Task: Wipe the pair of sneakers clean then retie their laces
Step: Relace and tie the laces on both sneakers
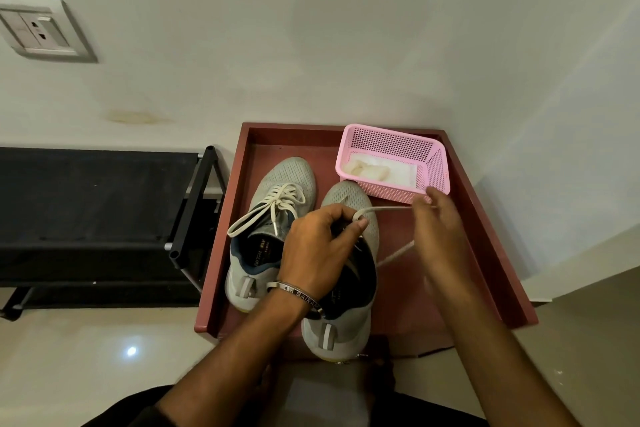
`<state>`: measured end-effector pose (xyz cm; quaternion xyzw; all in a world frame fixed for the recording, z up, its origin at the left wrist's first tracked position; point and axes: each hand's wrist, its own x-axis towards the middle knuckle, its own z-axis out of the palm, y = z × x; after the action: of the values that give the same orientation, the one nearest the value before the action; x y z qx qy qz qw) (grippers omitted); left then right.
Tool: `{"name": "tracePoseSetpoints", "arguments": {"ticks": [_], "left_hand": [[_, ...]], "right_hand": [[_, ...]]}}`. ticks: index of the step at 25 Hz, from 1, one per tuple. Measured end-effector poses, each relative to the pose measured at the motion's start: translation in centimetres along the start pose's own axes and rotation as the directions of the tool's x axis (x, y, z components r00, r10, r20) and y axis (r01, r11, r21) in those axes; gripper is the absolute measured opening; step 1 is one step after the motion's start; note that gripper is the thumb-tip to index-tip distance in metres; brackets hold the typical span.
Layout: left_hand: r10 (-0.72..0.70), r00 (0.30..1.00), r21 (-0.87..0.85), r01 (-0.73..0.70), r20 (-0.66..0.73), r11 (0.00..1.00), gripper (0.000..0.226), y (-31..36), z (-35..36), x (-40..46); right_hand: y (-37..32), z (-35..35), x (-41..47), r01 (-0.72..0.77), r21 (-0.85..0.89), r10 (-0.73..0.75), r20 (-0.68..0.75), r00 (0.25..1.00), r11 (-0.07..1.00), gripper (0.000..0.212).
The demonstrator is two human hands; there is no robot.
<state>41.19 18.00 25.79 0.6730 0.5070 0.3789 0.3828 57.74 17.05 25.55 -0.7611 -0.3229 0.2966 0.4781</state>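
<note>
Both grey mesh sneakers stand side by side in the red-brown wooden tray (491, 218) on the floor. The left grey mesh sneaker (273, 215) carries a finished bow. My left hand (313, 253) rests on the right grey mesh sneaker (349, 291), fingers (358, 225) pinching a loop of its cream shoelace (388, 209). My right hand (438, 222) pinches the lace end and draws it taut to the right. A used white wipe (374, 170) lies in the pink plastic basket (429, 163) beyond my right fingers, so wiping appears complete; one knot remains. The left insole reads "NITRO FLY" as far as I can tell; the wristband (294, 293) lettering is partly legible.
</note>
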Motion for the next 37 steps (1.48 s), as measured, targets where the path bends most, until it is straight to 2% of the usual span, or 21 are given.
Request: {"name": "tracePoseSetpoints", "arguments": {"ticks": [2, 4, 5, 6, 7, 8, 9, 11, 12, 14, 16, 19, 22, 23, 25, 28, 30, 32, 33, 35, 37], "left_hand": [[-0.003, 1.000, 0.029, 0.003, -0.003, 1.000, 0.015, 0.1, 0.2, -0.1], [-0.013, 1.000, 0.041, 0.013, -0.010, 0.999, 0.015, 0.3, 0.3, 0.0], [-0.020, 1.000, 0.031, 0.021, -0.014, 0.999, 0.015, 0.3, 0.3, 0.0], [-0.024, 1.000, 0.023, 0.025, -0.017, 0.999, 0.014, 0.3, 0.4, -0.1], [-0.021, 1.000, 0.024, 0.021, -0.023, 0.999, 0.014, 0.3, 0.4, -0.1], [-0.016, 1.000, 0.031, 0.017, -0.025, 0.999, 0.013, 0.3, 0.4, -0.1], [-0.015, 1.000, 0.030, 0.016, -0.024, 0.999, 0.012, 0.2, 0.3, -0.1], [-0.021, 1.000, -0.006, 0.021, -0.022, 1.000, 0.010, 0.2, 0.2, -0.1], [-0.022, 1.000, -0.019, 0.021, -0.017, 1.000, 0.009, 0.3, 0.2, -0.1], [0.005, 1.000, 0.004, -0.004, -0.012, 1.000, 0.008, 0.2, 0.2, -0.1], [0.027, 1.000, 0.021, -0.027, -0.015, 0.999, 0.007, 0.1, 0.1, -0.1], [0.036, 0.999, 0.032, -0.035, -0.025, 0.999, 0.003, 0.1, 0.0, 0.0], [0.051, 0.998, 0.048, -0.049, -0.047, 0.998, 0.011, -0.1, -0.2, 0.0], [0.055, 0.997, 0.059, -0.051, -0.057, 0.997, 0.011, -0.3, -0.2, 0.1], [0.050, 0.996, 0.099, -0.043, -0.070, 0.994, 0.014, -0.6, -0.2, 0.3], [-0.006, 0.998, 0.083, 0.010, -0.056, 0.996, 0.023, -0.6, -0.3, 0.5], [-0.026, 0.998, 0.056, 0.029, -0.055, 0.998, 0.020, -0.4, -0.4, 0.5], [-0.044, 0.998, 0.014, 0.045, -0.052, 0.999, 0.013, -0.2, -0.5, 0.5], [-0.050, 0.998, -0.016, 0.049, -0.042, 0.999, 0.010, -0.2, -0.6, 0.6], [-0.043, 0.999, -0.060, 0.043, -0.011, 0.997, 0.004, 0.0, -0.7, 0.5], [-0.031, 0.999, -0.080, 0.033, 0.027, 0.996, 0.003, 0.3, -1.0, 0.4]], "right_hand": [[-0.3, -0.1, 0.4, -0.106, 0.070, 0.114, -0.117, 0.987, 0.992, 0.049], [-0.8, -0.2, 0.1, 0.092, -0.027, -0.094, -0.094, 0.991, 0.995, 0.053], [-1.4, 0.1, -0.4, 0.261, 0.008, -0.261, 0.049, 0.964, 0.965, 0.051], [-2.0, 0.6, -1.3, 0.368, 0.095, -0.379, 0.261, 0.888, 0.925, 0.048], [-2.4, 1.1, -2.3, 0.398, 0.183, -0.436, 0.454, 0.777, 0.899, 0.048], [-2.2, 1.5, -2.7, 0.440, 0.229, -0.490, 0.533, 0.690, 0.869, 0.049], [-1.6, 1.8, -2.6, 0.462, 0.235, -0.514, 0.509, 0.691, 0.855, 0.051], [-1.1, 1.7, -1.8, 0.440, 0.226, -0.494, 0.361, 0.791, 0.869, 0.050], [-1.0, 1.3, -1.4, 0.390, 0.234, -0.452, 0.351, 0.820, 0.890, 0.049], [-1.2, 0.7, -1.2, 0.319, 0.222, -0.389, 0.504, 0.771, 0.921, 0.049], [-1.0, 0.5, -1.4, 0.345, 0.160, -0.368, 0.609, 0.703, 0.925, 0.047], [-0.5, 0.4, -1.0, 0.493, 0.055, -0.453, 0.493, 0.743, 0.868, 0.030], [-0.6, 0.3, -0.9, 0.698, -0.121, -0.606, 0.407, 0.683, 0.706, 0.017], [-0.6, 0.3, -1.1, 0.702, -0.124, -0.609, 0.407, 0.681, 0.702, 0.016], [-0.8, 0.4, -1.6, 0.591, -0.031, -0.538, 0.376, 0.754, 0.806, 0.017], [-2.3, 0.2, -2.4, 0.231, 0.200, -0.293, 0.383, 0.876, 0.952, 0.018], [-2.9, -0.4, -2.9, 0.083, 0.068, -0.107, 0.555, 0.825, 0.994, 0.021], [-2.7, -0.7, -3.4, 0.149, -0.143, -0.015, 0.671, 0.742, 0.978, 0.025], [-2.5, -0.7, -3.6, 0.209, -0.190, -0.031, 0.665, 0.746, 0.959, 0.025], [-2.1, -0.6, -3.6, 0.394, -0.294, -0.190, 0.539, 0.821, 0.871, 0.021], [-1.9, -0.3, -3.5, 0.531, -0.352, -0.362, 0.444, 0.820, 0.771, 0.015]]}}
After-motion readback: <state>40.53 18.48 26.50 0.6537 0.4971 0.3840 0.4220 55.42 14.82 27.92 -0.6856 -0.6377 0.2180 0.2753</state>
